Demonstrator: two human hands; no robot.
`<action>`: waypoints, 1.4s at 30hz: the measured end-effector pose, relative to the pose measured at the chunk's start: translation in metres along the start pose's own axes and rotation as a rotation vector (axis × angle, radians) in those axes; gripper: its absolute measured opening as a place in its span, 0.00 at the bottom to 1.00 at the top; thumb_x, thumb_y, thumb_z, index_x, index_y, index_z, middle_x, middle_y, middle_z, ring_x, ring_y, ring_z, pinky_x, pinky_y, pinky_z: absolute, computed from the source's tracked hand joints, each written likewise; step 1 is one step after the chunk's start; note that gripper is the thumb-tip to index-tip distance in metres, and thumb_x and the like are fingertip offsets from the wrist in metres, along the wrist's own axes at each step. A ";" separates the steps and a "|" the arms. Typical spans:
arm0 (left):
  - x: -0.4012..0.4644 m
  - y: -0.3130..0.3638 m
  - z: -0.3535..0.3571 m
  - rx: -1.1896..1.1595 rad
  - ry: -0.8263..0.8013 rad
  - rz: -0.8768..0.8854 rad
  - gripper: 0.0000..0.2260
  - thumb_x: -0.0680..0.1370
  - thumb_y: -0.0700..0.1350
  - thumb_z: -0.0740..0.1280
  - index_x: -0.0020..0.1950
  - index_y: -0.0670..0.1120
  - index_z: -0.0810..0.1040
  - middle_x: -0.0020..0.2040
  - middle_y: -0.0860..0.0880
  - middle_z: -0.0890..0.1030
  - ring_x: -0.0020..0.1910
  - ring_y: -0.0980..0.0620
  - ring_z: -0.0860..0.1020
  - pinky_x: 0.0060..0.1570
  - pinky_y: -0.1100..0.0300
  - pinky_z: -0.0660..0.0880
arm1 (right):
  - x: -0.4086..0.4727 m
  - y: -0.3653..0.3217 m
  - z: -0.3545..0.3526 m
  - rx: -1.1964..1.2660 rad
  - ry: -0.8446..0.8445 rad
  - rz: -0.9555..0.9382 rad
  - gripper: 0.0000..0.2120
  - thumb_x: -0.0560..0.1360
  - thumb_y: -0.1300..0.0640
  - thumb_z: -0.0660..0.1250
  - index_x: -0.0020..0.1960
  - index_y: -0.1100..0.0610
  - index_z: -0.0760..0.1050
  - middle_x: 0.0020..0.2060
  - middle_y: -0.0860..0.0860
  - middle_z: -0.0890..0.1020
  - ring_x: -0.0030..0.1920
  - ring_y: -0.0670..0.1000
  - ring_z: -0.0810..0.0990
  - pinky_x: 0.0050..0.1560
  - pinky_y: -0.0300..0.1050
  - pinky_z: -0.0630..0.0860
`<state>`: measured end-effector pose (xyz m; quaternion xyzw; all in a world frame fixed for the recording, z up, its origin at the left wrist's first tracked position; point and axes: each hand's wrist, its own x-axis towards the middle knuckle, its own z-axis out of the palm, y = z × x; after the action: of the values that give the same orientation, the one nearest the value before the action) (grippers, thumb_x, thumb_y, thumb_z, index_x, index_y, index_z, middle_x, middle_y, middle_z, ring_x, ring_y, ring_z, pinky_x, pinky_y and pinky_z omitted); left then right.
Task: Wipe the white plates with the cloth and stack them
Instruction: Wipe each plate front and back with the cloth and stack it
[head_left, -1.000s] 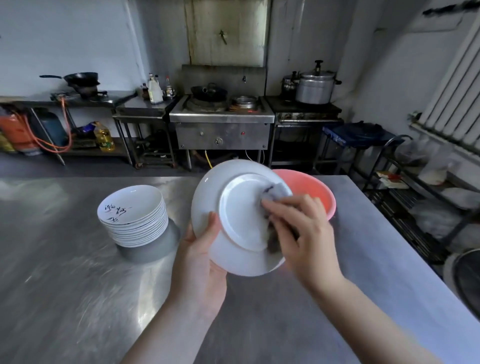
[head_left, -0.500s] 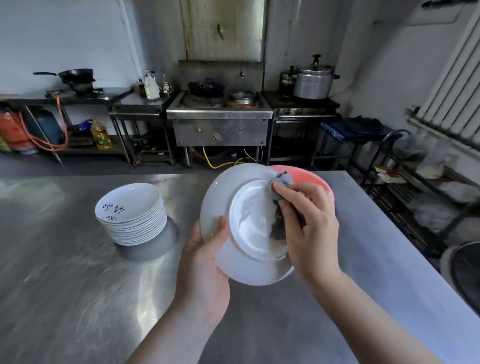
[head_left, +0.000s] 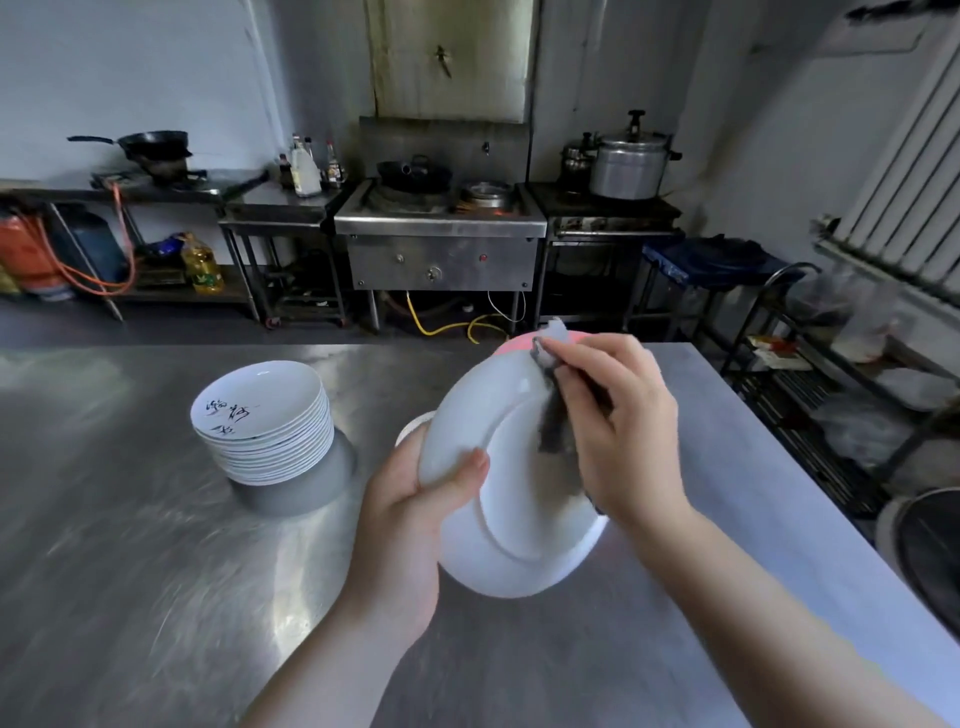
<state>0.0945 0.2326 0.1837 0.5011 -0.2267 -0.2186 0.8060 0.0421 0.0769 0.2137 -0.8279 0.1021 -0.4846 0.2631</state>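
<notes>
Steel table (head_left: 130, 597) wide and bare across the near left and near middle, its far edge just behind the plate stack, its right edge running down close beside the right forearm, with wire racks and clutter beyond that drop. Stack of white plates (head_left: 267, 421) standing on a grey base at centre-left, well apart from the hands, open steel between for a carry across. Pink basin (head_left: 511, 345) now almost wholly hidden behind the raised plate, only a sliver of rim showing at the top. Held plate (head_left: 498, 499) tipped steeper and turned compared with a second ago, underside and foot ring facing the camera, upper rim swung away toward the basin. Left hand (head_left: 410, 519) gripping the lower-left rim, thumb pressed on the near face, fingers wrapped behind. Right hand (head_left: 618, 426) pinching the grey cloth (head_left: 553, 410), shifted from the centre of the plate up to its upper-right rim. Likely meaning: centre of this face done, wiping gone out to the edge, stacking of this plate close but not yet begun. Worth minding: wet rim, one-handed hold, table edge near on the right.
</notes>
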 end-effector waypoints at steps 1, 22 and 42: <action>0.001 0.001 -0.001 0.012 -0.028 -0.006 0.14 0.73 0.43 0.69 0.58 0.47 0.82 0.56 0.42 0.84 0.57 0.43 0.82 0.57 0.49 0.77 | 0.000 -0.008 0.004 0.007 -0.058 -0.069 0.11 0.76 0.65 0.66 0.55 0.56 0.83 0.49 0.51 0.80 0.50 0.51 0.75 0.53 0.45 0.71; -0.005 0.002 -0.036 -0.151 0.064 -0.111 0.12 0.70 0.38 0.70 0.50 0.49 0.87 0.51 0.45 0.86 0.49 0.50 0.85 0.44 0.60 0.81 | -0.043 0.005 0.003 0.108 -0.054 0.080 0.20 0.70 0.56 0.74 0.61 0.53 0.78 0.52 0.46 0.74 0.55 0.39 0.73 0.57 0.28 0.67; 0.021 0.028 -0.032 0.643 -0.243 0.086 0.13 0.67 0.41 0.75 0.49 0.53 0.84 0.47 0.58 0.85 0.45 0.63 0.82 0.45 0.71 0.74 | -0.029 0.024 -0.009 0.098 -0.293 -0.173 0.18 0.66 0.47 0.75 0.49 0.43 0.69 0.44 0.36 0.74 0.47 0.42 0.70 0.46 0.30 0.65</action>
<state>0.1335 0.2543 0.2000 0.6898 -0.3990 -0.1599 0.5825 0.0215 0.0659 0.1826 -0.8815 -0.0325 -0.3840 0.2727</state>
